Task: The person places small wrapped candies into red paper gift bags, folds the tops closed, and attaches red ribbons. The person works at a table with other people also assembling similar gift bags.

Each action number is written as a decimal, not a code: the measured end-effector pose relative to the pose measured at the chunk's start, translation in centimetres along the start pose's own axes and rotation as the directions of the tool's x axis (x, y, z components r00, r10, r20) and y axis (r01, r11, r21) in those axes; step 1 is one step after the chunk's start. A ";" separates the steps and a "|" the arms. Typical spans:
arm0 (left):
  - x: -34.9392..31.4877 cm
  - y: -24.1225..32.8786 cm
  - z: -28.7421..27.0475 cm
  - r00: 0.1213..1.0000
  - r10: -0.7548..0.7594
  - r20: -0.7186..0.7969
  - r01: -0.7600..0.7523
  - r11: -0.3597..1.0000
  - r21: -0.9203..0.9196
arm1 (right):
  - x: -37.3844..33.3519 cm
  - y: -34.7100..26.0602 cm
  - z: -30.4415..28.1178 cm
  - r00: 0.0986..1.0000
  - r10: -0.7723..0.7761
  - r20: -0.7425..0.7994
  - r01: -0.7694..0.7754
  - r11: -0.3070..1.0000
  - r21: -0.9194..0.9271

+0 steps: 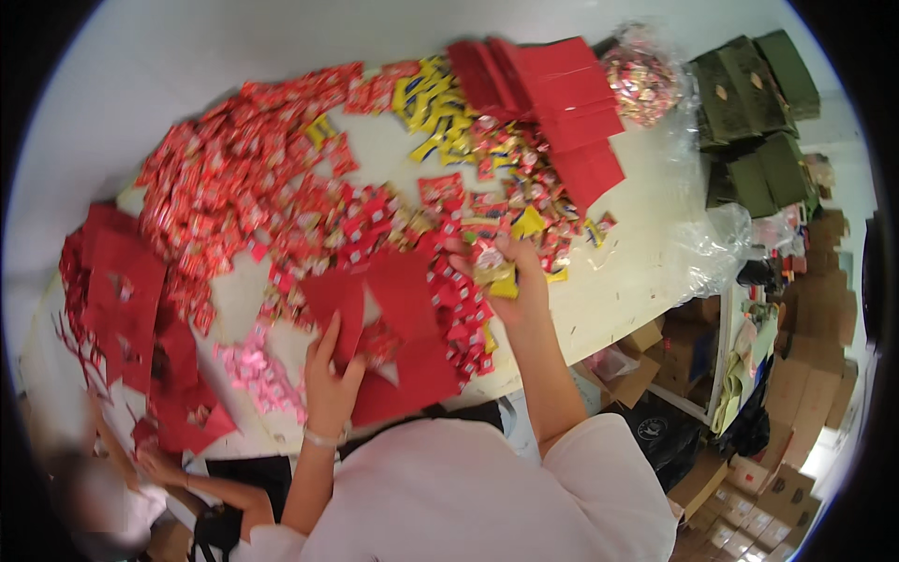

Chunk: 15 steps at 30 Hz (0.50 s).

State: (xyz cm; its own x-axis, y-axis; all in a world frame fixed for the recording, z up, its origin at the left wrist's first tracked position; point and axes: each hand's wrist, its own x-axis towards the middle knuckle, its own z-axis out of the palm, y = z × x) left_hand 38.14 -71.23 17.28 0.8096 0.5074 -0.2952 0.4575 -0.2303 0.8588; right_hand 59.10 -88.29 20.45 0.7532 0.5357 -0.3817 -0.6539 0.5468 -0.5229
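In front of me lies an opened red folding box (417, 328), with wrapped sweets (379, 344) showing inside through the gap between its flaps. My left hand (328, 384) grips the box's near-left edge, thumb and fingers on the red card. To the right of the box, my right hand (520, 286) is raised over the sweets and closed around several wrapped sweets (489, 260), some with yellow wrappers. Small red and pink-red sweets (459, 318) lie along the box's right side. A pile of pink sweets (262, 379) is left of my left hand.
Heaps of red packets (215, 178) and yellow packets (435, 108) cover the table's far side. Stacked red boxes (571, 103) stand at the back, beside a clear bag of sweets (641, 84). At left, a co-worker's hand (159, 464) is near other red boxes (126, 300). Cartons (815, 375) are stacked right.
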 end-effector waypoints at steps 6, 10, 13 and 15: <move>0.7 1.2 1.0 0.999 0.021 -0.035 -0.024 0.997 -0.079 | -5.5 11.9 2.8 0.978 -0.188 -0.093 0.130 0.892 -0.433; -0.7 0.3 1.5 0.998 -0.041 -0.040 0.039 0.998 -0.053 | -5.3 12.7 1.1 0.972 -0.210 0.106 0.180 0.375 -0.909; -1.5 -0.3 2.1 0.996 -0.001 -0.086 0.001 1.000 0.001 | -5.1 12.3 0.9 0.926 -0.243 0.288 0.301 0.021 -0.953; -1.2 -1.7 1.9 0.997 -0.046 -0.061 0.042 0.997 -0.072 | -5.4 11.7 0.8 0.932 -0.129 0.339 0.334 -0.063 -0.941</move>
State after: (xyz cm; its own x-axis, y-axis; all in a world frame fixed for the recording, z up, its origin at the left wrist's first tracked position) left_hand 37.05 -73.02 15.41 0.7638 0.5669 -0.3088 0.4636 -0.1488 0.8735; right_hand 47.31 -84.29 16.99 0.7622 0.6466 -0.0297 0.3595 -0.4610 -0.8113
